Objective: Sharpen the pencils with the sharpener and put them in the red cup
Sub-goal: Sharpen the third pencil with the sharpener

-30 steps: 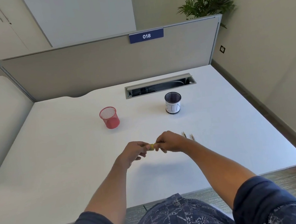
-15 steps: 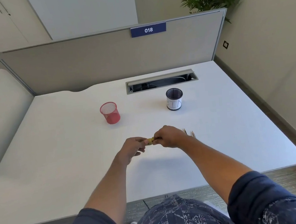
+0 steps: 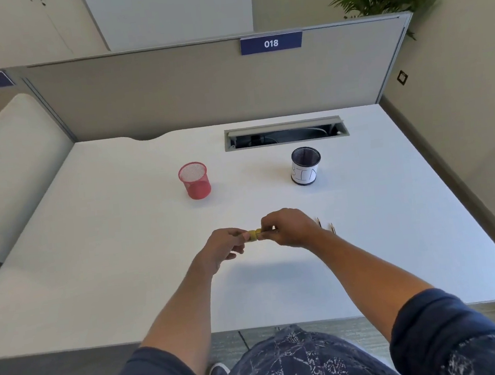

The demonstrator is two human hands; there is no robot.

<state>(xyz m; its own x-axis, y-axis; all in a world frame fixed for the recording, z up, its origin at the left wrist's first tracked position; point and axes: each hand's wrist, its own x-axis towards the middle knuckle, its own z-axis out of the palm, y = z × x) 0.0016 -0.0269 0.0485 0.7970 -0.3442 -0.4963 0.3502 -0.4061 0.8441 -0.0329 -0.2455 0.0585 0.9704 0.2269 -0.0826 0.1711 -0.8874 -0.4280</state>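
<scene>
- A small yellow sharpener [image 3: 253,235] is held at the centre of the frame, above the white desk [image 3: 95,264], pinched between the two hands.
- The left hand [image 3: 223,246] is closed on the sharpener from the left side of the frame, with the fingers curled under.
- The right hand [image 3: 287,227] is closed just to the right of the sharpener; a thin piece is glimpsed between its fingertips at the sharpener's mouth, but whether it is a pencil cannot be told, since most of it is hidden.
- Two pencil tips [image 3: 325,225] are seen lying on the desk just right of the right wrist; the rest of them is covered by the forearm.
- The red cup [image 3: 195,180], a mesh one, is stood upright on the desk above and left of the hands, well apart from them; nothing is seen standing in it.
- A dark mesh cup with a white label [image 3: 305,166] is stood upright in the upper right part of the desk, well apart from the red cup.
- A cable slot [image 3: 286,133] is set in the desk behind both cups.
</scene>
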